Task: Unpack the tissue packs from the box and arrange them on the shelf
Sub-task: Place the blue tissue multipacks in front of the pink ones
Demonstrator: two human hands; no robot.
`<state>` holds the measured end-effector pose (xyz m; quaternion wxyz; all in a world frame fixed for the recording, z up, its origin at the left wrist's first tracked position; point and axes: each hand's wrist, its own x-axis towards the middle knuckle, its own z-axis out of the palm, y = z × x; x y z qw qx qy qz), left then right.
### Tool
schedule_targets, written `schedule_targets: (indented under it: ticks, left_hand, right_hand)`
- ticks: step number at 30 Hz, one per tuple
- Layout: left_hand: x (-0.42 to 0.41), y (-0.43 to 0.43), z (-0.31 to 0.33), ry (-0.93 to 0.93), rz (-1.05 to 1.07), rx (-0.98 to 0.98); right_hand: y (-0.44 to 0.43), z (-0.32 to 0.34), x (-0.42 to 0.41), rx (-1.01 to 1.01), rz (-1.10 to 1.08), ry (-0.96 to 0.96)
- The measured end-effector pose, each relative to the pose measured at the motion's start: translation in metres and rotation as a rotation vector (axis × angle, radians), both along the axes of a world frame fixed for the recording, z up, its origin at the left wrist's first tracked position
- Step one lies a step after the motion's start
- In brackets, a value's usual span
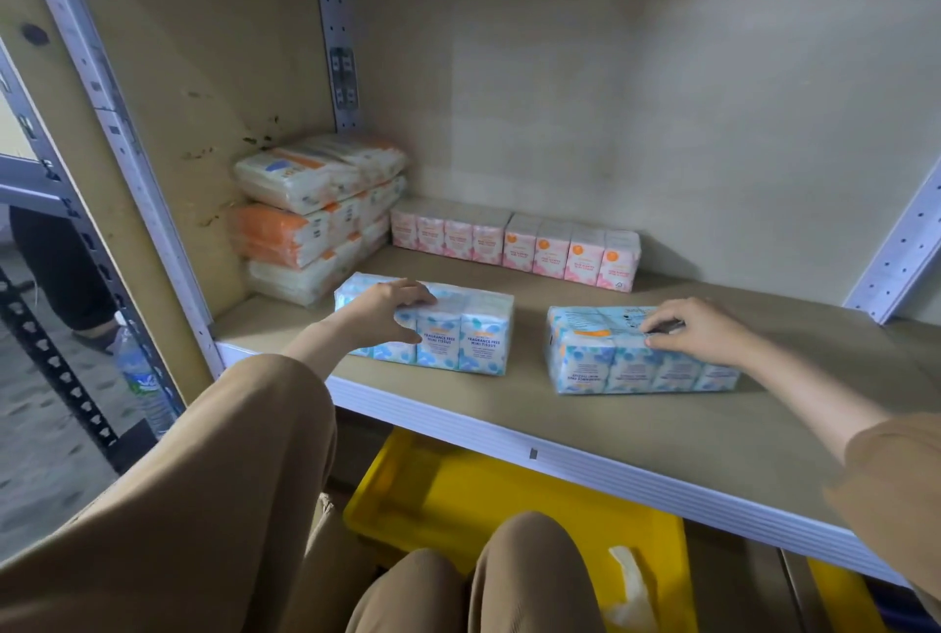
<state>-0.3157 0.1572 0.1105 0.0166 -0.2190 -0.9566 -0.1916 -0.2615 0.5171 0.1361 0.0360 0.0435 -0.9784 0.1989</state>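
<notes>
Two blue-and-white tissue multipacks stand on the shelf board (pixel 585 408) near its front edge. My left hand (pixel 379 309) grips the left blue pack (pixel 458 337) from above, fingers over its top and thumb on its front. My right hand (pixel 697 329) rests on top of the right blue pack (pixel 611 352), fingers curled over its upper face. Behind them a row of pink tissue packs (pixel 514 243) lines the back of the shelf. A stack of orange-and-white tissue packs (pixel 310 215) fills the back left corner. The box is not clearly in view.
A yellow bin (pixel 458 490) sits under the shelf, with a white wad (pixel 629 581) in it. A water bottle (pixel 142 378) stands on the floor left of the grey upright (pixel 153 205). Another person's leg (pixel 61 271) is at far left.
</notes>
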Motion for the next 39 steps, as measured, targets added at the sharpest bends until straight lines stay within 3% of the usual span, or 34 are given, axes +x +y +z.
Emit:
schedule_targets:
  ticks: [6, 11, 14, 17, 19, 24, 27, 33, 39]
  left_hand:
    - [-0.003, 0.001, 0.001, -0.018, 0.007, 0.033]
    - [-0.003, 0.001, -0.003, -0.022, 0.013, 0.043]
    - [-0.003, 0.001, -0.005, -0.017, 0.012, 0.051]
    - [-0.003, 0.0, -0.008, -0.001, 0.014, 0.057]
    - [-0.004, 0.001, -0.009, 0.007, 0.014, 0.061]
    - [-0.005, 0.001, -0.01, 0.016, 0.02, 0.054]
    - [-0.005, 0.001, -0.01, 0.012, 0.023, 0.062]
    - [-0.005, 0.001, -0.011, 0.012, 0.023, 0.053]
    - [-0.004, 0.002, -0.01, 0.036, 0.023, 0.035]
  right_hand:
    - [-0.037, 0.012, 0.0, -0.014, 0.094, 0.074]
    - [-0.08, 0.001, -0.004, 0.473, 0.35, -0.131]
    - [-0.087, -0.007, -0.007, 0.695, 0.366, -0.066]
    - [-0.082, -0.007, -0.01, 0.717, 0.344, 0.038]
    - [-0.074, 0.0, -0.012, 0.583, 0.297, 0.117]
    - [-0.043, 0.05, -0.014, -0.134, 0.032, 0.548]
    - [-0.027, 0.062, -0.015, -0.484, -0.151, 0.688]
    - [-0.014, 0.021, -0.014, -0.946, -0.47, 0.759]
    - [0.027, -0.002, 0.001, -1.12, -0.466, 0.568]
